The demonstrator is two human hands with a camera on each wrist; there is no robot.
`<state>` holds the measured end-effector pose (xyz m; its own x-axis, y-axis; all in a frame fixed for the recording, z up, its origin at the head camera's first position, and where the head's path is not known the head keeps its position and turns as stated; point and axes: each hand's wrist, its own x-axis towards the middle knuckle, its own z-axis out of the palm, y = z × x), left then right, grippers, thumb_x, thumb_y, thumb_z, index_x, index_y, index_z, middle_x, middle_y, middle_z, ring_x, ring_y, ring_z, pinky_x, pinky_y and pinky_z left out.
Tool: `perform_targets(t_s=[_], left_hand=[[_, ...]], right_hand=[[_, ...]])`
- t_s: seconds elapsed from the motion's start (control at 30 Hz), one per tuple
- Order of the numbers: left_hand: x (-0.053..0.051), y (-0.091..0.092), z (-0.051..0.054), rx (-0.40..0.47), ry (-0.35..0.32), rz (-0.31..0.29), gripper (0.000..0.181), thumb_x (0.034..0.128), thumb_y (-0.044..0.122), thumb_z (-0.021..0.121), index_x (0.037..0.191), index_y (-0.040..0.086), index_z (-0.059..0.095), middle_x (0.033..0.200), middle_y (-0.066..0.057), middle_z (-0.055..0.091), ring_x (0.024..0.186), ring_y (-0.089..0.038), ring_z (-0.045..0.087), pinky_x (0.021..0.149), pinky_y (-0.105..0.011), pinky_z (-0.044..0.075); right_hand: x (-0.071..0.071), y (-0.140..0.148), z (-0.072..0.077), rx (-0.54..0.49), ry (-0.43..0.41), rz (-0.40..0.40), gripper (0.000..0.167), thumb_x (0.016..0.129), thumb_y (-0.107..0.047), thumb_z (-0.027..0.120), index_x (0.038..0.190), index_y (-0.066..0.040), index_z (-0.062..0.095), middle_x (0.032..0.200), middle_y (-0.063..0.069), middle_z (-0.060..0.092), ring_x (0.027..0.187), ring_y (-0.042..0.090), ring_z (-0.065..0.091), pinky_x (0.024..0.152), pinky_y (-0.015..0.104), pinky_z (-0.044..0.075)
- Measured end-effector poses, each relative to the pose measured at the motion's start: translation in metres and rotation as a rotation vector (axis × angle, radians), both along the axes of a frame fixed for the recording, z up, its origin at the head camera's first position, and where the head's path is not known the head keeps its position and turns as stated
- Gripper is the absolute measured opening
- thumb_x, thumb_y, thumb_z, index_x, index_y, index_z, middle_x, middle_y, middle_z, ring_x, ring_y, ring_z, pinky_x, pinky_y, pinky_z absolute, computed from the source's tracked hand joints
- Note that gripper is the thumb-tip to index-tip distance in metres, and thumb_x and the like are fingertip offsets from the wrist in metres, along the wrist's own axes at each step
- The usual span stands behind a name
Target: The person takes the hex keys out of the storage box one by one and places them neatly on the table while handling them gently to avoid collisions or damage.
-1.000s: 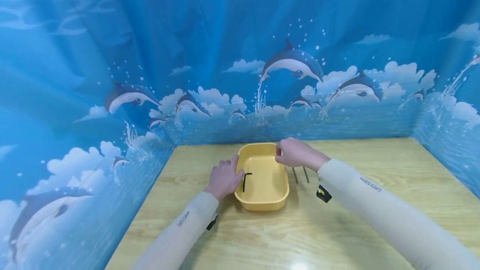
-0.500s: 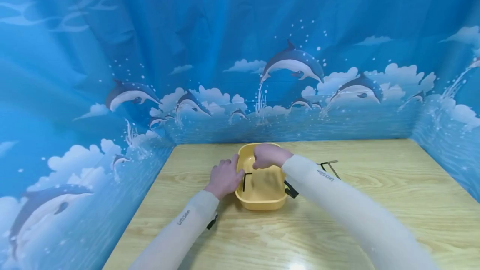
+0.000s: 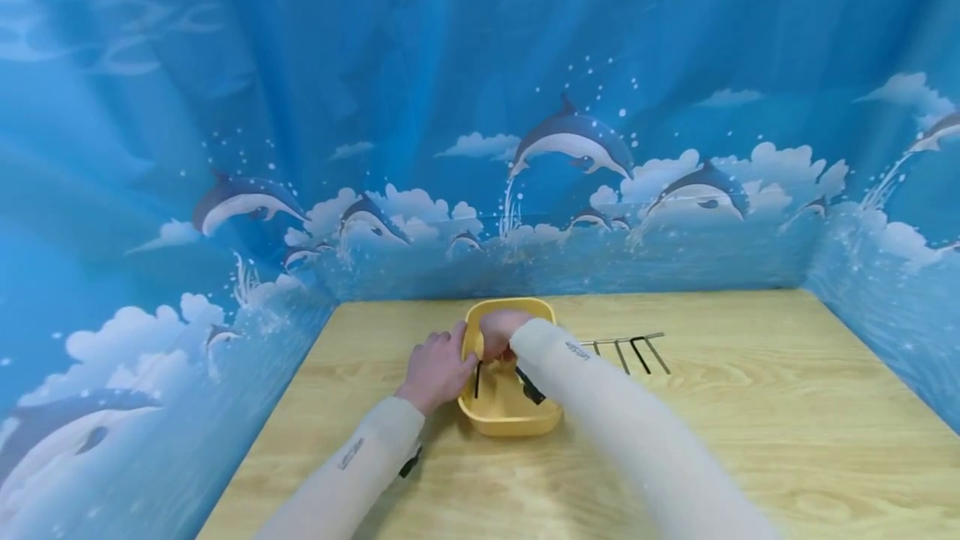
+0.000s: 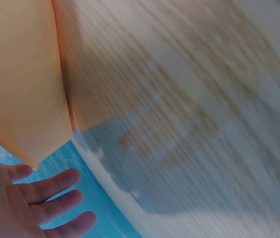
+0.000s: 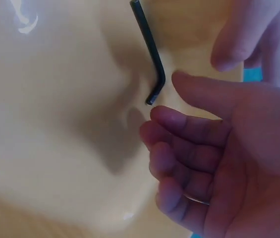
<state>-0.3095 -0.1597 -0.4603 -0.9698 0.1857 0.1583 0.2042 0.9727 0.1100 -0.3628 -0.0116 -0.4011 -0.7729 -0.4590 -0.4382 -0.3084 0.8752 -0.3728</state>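
Observation:
A yellow plastic basin point(image 3: 517, 429) stands on the table. My left hand point(image 3: 437, 372) holds its left rim, thumb over the edge inside and fingers outside; in the left wrist view those fingers point(image 4: 60, 203) spread past the basin's corner. Inside, along the left wall, lies a black hex key point(image 3: 477, 382). My right hand point(image 3: 498, 332) reaches down into the basin beside it. Seen from the right wrist, this hand point(image 5: 209, 148) has loosely bent fingers, with thumb and index apart near the short arm of the hex key point(image 5: 149, 47), which they do not grasp.
To the right of the basin, several hex keys point(image 3: 640, 353) lie in a row on the wooden table point(image 3: 735, 407), partly behind my right sleeve point(image 3: 600, 390). A blue dolphin-print curtain point(image 3: 420, 148) borders the table at the back and sides.
My right hand has moved left from the basin's right rim, down to the hex key at the left wall. More of the hex keys on the table now show. My left hand stays on the rim.

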Motion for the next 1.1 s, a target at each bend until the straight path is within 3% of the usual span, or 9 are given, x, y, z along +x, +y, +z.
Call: perform_targets(t_s=[0.17,0.3,0.47,0.63,0.87,1.1], left_hand=[[0.003,-0.002,-0.002,0.006,-0.01,0.012,0.055,0.1008,0.046,0.044,0.146,0.015,0.042,0.122,-0.017,0.066,0.112,-0.036,0.061,0.09,-0.057,0.05],[0.004,-0.001,-0.001,0.016,-0.041,0.033,0.057,0.1009,0.047,0.042,0.149,0.015,0.04,0.13,-0.016,0.064,0.117,-0.036,0.06,0.095,-0.058,0.049],[0.003,0.003,0.002,0.02,-0.048,0.03,0.059,0.1013,0.046,0.043,0.151,0.015,0.039,0.135,-0.016,0.062,0.122,-0.036,0.058,0.098,-0.058,0.047],[0.003,0.003,0.002,0.016,-0.056,0.03,0.058,0.1013,0.045,0.044,0.15,0.015,0.039,0.134,-0.017,0.062,0.122,-0.036,0.057,0.099,-0.058,0.046],[0.007,-0.001,0.0,0.018,-0.053,0.021,0.059,0.1003,0.044,0.045,0.152,0.015,0.038,0.132,-0.017,0.063,0.121,-0.036,0.058,0.096,-0.058,0.048],[0.005,0.0,0.0,0.019,-0.05,0.026,0.061,0.1005,0.046,0.044,0.153,0.016,0.037,0.138,-0.016,0.06,0.125,-0.037,0.056,0.101,-0.059,0.046]], right_hand=[[0.001,-0.005,-0.006,0.043,-0.026,-0.021,0.015,0.088,-0.016,0.074,0.091,-0.001,0.074,0.085,0.014,0.071,0.067,0.019,0.061,0.055,0.026,0.047],[0.003,-0.009,-0.008,0.025,-0.039,-0.114,0.014,0.087,-0.02,0.078,0.092,-0.008,0.07,0.098,0.013,0.074,0.079,0.021,0.066,0.069,0.032,0.055],[0.002,-0.007,-0.011,0.059,0.023,-0.119,0.009,0.089,-0.016,0.074,0.094,-0.01,0.071,0.095,0.012,0.074,0.074,0.02,0.064,0.071,0.033,0.055],[0.005,-0.008,-0.013,0.041,0.015,-0.164,0.006,0.087,-0.012,0.073,0.091,-0.012,0.07,0.09,0.01,0.072,0.075,0.021,0.063,0.071,0.033,0.054],[0.01,-0.016,-0.008,0.137,0.043,0.015,0.002,0.086,-0.008,0.074,0.086,-0.008,0.072,0.077,0.005,0.069,0.069,0.018,0.062,0.065,0.028,0.053],[0.006,-0.017,-0.011,0.269,0.094,0.075,0.014,0.081,0.005,0.067,0.079,-0.009,0.068,0.073,0.001,0.058,0.063,0.013,0.051,0.055,0.022,0.043]])
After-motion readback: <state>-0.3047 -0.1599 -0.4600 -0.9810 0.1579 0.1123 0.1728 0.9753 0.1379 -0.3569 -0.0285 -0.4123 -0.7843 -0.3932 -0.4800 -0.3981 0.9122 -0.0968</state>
